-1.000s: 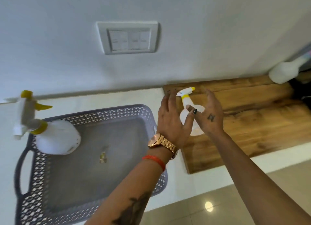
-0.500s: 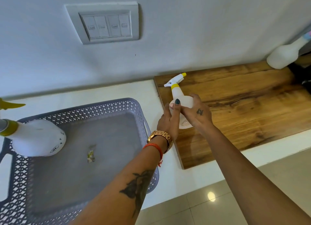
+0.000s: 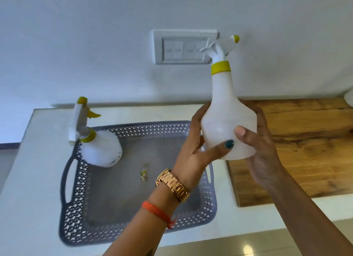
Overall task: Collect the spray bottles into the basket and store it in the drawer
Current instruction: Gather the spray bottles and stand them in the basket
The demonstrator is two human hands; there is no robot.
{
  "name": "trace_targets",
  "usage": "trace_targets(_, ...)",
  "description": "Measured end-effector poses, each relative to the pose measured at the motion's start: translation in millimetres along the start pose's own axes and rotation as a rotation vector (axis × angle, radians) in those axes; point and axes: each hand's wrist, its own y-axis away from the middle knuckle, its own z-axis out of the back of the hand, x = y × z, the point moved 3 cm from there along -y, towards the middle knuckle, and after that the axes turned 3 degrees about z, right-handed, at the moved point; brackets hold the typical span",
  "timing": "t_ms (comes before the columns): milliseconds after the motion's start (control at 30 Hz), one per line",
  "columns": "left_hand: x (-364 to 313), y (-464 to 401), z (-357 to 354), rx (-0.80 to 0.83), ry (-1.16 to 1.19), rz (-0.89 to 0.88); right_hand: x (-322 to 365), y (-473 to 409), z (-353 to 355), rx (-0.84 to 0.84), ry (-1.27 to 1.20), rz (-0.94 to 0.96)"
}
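Note:
A white spray bottle (image 3: 225, 110) with a yellow collar and nozzle tip is held upright in the air, above the right edge of the grey perforated basket (image 3: 74, 213). My left hand (image 3: 193, 152) clasps its base from the left, and my right hand (image 3: 261, 146) clasps it from the right. A second, rounder white spray bottle (image 3: 101, 148) with a yellow trigger stands inside the basket at its far left corner. A small scrap (image 3: 144, 174) lies on the basket floor.
The basket sits on a white counter (image 3: 32, 169) against a white wall with a switch panel (image 3: 183, 47). A wooden board (image 3: 305, 150) lies on the counter to the right, with part of another white bottle (image 3: 349, 98) at its far right edge. Tiled floor shows below.
Both hands have closed on the spray bottle on the wooden board and lifted it up and to the left, toward the basket. The view has shifted left.

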Motion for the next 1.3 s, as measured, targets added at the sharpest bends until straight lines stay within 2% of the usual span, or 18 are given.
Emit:
trace_targets(67,-10,16,18,-0.049,-0.078,-0.056,-4,2,-20,0.079,-0.046,-0.017)
trace_targets(167,-16,35,47,-0.178,-0.238,-0.125,-14,5,-44,0.197,0.017,-0.02)
trace_targets(267,-14,49,73,-0.328,-0.504,-0.279,-18,3,-65,0.292,0.276,0.013)
trace_targets(367,4,57,95,-0.457,-0.723,-0.372,-21,-4,-91,0.259,0.604,0.103)
trace_targets(467,29,60,110,-0.56,-0.799,-0.369,-31,-11,-114,0.171,0.677,0.126)
trace_targets(567,52,59,124,-0.63,-0.81,-0.33,-52,-19,-125,0.163,0.741,0.115)
trace_targets(867,78,48,147,-0.617,-0.849,-0.115,-107,-31,-145,0.214,0.755,0.105)
trace_targets(1067,83,47,149,-0.597,-0.853,-0.081,-114,-33,-143,0.215,0.763,0.117)
trace_targets(1167,87,49,149,-0.571,-0.864,-0.066,-112,-29,-146,0.203,0.832,0.2)
trace_targets(1300,91,52,150,-0.556,-0.888,-0.061,-113,-25,-146,0.202,0.839,0.219)
